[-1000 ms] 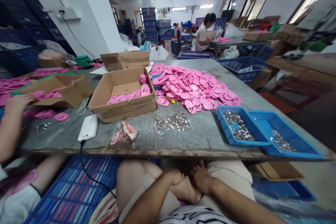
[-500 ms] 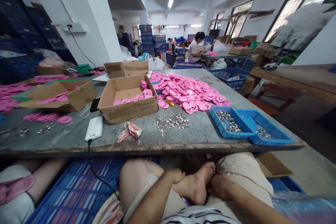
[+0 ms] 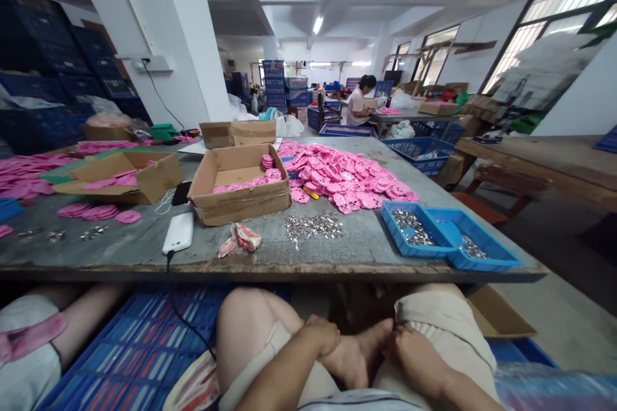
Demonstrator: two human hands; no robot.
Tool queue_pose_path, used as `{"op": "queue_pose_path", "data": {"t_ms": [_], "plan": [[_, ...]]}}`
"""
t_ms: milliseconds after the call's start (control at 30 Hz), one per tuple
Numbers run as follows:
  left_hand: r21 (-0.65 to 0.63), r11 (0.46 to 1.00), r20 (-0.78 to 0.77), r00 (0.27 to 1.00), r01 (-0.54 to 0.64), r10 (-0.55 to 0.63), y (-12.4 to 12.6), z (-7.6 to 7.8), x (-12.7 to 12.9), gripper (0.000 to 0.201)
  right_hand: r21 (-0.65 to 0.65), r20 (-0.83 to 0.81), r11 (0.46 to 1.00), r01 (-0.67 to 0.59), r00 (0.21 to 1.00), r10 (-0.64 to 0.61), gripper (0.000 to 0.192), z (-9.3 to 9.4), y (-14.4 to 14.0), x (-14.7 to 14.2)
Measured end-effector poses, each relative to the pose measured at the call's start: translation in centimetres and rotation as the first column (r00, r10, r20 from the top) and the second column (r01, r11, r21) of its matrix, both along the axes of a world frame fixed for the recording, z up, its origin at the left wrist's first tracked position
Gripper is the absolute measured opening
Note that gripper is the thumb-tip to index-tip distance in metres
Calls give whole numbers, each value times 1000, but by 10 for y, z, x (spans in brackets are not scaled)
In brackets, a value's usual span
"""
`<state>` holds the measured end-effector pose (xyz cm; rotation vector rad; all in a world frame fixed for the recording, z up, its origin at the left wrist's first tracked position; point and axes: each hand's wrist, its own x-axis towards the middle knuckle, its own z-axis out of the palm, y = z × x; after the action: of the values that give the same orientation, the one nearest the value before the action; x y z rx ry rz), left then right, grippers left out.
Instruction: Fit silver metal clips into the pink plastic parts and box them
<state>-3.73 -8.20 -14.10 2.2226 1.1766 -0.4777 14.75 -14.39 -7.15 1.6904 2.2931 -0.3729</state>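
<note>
Below the tabletop (image 3: 270, 257), the left hand (image 3: 322, 336) and right hand (image 3: 409, 350) each close their grip around a bare foot (image 3: 359, 356).

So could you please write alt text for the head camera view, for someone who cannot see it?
Below the table edge, the person's left hand and right hand rest on a bare foot in their lap. On the grey table lie pink pieces, a cardboard box, metal bits and blue trays.
</note>
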Motion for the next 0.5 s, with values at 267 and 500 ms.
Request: {"op": "queue_pose_path", "data": {"t_ms": [267, 500], "plan": [[-101, 994, -159, 985, 44, -60, 5, -1, 14, 47, -94, 21, 992, -79, 996, 81, 38, 0, 28, -17], [-190, 982, -143, 989, 11, -38, 23, -16, 11, 43, -231, 4, 921, -312, 947, 322, 33, -23, 80, -43]]}}
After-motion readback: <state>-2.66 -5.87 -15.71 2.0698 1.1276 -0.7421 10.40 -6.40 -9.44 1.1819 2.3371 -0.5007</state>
